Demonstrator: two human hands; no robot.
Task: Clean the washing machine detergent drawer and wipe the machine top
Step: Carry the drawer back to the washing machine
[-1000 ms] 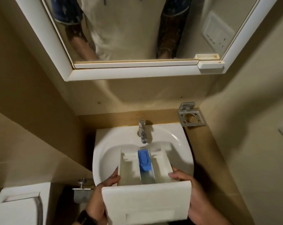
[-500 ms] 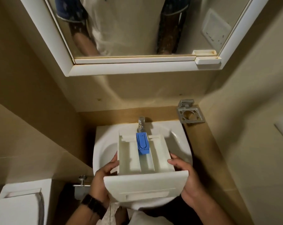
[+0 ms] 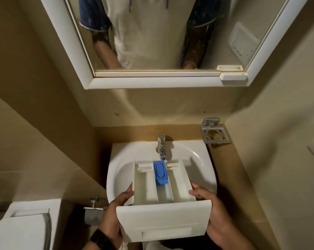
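Drawer (image 3: 163, 210) over sink (image 3: 116, 170), below tap (image 3: 161, 147); left hand (image 3: 116, 212) and right hand (image 3: 212, 212) clasp its sides. Rigid, light, probably slippery wet; grip side walls.

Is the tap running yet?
Off, as far as visible: no stream falls from the tap onto the detergent drawer held over the sink.

A white washbasin (image 3: 203, 159) is fixed against the tan wall, with a chrome tap (image 3: 161, 147) standing on its back rim, at the middle of it.
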